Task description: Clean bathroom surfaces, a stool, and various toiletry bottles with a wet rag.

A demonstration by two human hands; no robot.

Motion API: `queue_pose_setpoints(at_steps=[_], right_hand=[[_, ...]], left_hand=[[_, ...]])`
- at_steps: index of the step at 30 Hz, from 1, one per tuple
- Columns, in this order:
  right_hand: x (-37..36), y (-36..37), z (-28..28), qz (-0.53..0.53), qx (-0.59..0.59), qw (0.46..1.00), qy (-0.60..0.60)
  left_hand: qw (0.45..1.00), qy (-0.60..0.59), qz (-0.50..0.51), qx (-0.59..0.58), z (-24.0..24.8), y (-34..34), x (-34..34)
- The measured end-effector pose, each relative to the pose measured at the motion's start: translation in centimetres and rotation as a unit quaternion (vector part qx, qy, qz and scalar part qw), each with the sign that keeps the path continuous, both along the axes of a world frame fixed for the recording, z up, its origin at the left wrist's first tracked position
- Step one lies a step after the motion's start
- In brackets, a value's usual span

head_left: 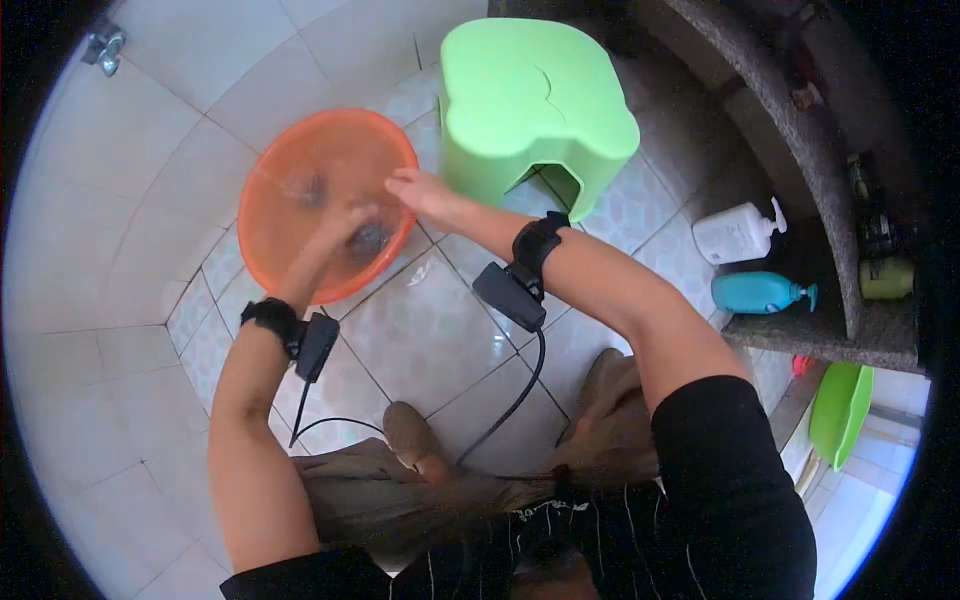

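Note:
An orange plastic basin (262, 270) stands on the tiled floor with cloudy water in it. My left hand (347, 216) reaches down inside, its fingers blurred by the water, so their hold is unclear. Close beside that hand lies a dark, bunched thing (370, 240) whose kind I cannot make out. A smaller dark patch (312, 190) shows farther back in the water. At the basin's right rim is my right hand (422, 195), with bent fingers reaching over the edge and closed on it.
A light green plastic stool (530, 90) stands right of the basin. On a stone shelf at the right are a white pump bottle (735, 235) and a blue one (755, 293). A green basin (842, 410) leans lower right. A metal tap (103, 48) juts from the left wall.

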State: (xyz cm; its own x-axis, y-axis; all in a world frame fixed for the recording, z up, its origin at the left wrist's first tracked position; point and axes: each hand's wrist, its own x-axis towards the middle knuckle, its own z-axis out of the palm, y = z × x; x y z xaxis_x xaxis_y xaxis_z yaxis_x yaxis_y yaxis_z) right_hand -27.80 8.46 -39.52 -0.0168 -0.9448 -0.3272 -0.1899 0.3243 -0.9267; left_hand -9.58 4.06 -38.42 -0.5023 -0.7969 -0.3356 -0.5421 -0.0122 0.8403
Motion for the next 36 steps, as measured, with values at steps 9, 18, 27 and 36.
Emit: queue_pose_setpoints(at_steps=[9, 18, 27, 36], right_hand=[[1.8, -3.0, 15.9, -0.064, 0.079, 0.798, -0.594], [-13.4, -2.6, 19.8, -0.229, -0.244, 0.916, 0.222], [-13.6, 4.1, 14.7, 0.209, -0.377, 0.792, 0.433], [-9.9, -3.7, 12.5, 0.157, -0.412, 0.779, 0.446]], left_hand=[[0.916, 0.375, 0.138, -0.022, 17.3, -0.9, -6.6], [0.957, 0.258, 0.126, -0.048, 13.2, 1.4, -12.0], [0.868, 0.377, 0.201, 0.253, 8.4, 2.1, -14.8], [0.887, 0.354, 0.256, 0.147, 4.2, 1.1, -15.8]])
